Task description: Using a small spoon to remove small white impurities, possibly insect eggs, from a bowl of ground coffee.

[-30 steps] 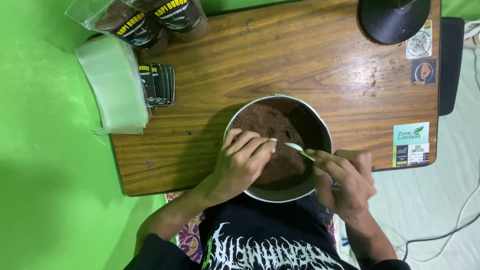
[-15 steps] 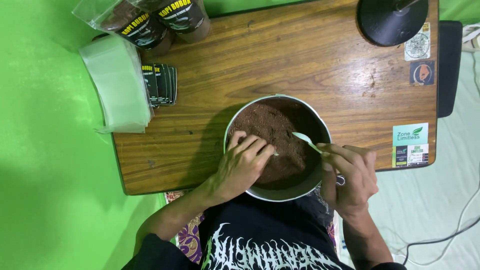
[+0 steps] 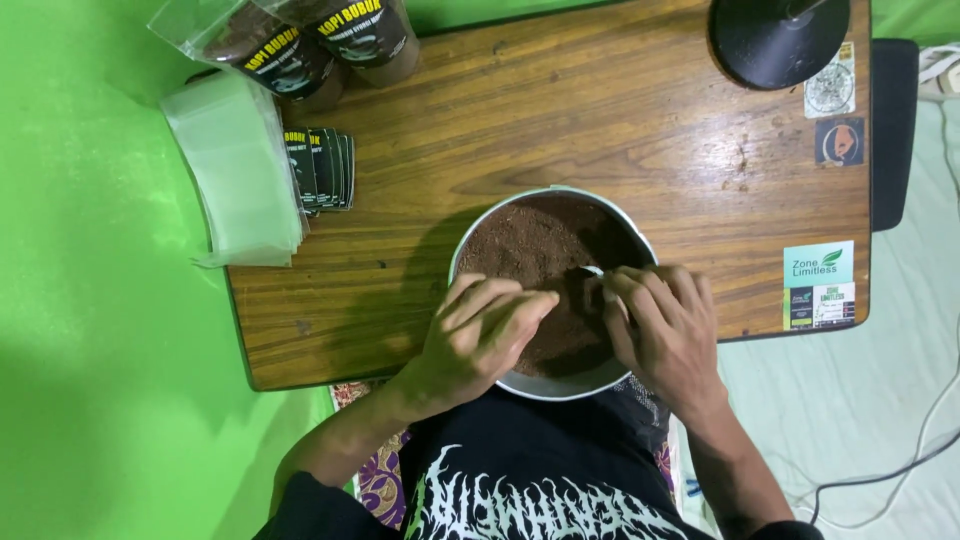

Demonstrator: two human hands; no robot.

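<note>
Nearest the person, both hands meet over a round metal bowl [image 3: 520, 383] of brown powder [image 3: 520, 245] at the near edge of the wooden table [image 3: 560, 120]; the left hand [image 3: 480, 335] lies on the bowl's near-left rim, fingers curled and close together, and whether it grips anything cannot be told; the right hand [image 3: 665, 330] is closed around a small pale spoon [image 3: 592, 271], of which only the tip shows; that tip points leftward toward the bowl's middle, just above the powder, the long axis hidden under the fingers; farther left lie a stack of clear plastic bags [image 3: 235, 165] and a fan of dark labels [image 3: 325, 168]; at the far edge stand two filled pouches [image 3: 320, 40] and a black round lamp base [image 3: 780, 40].
</note>
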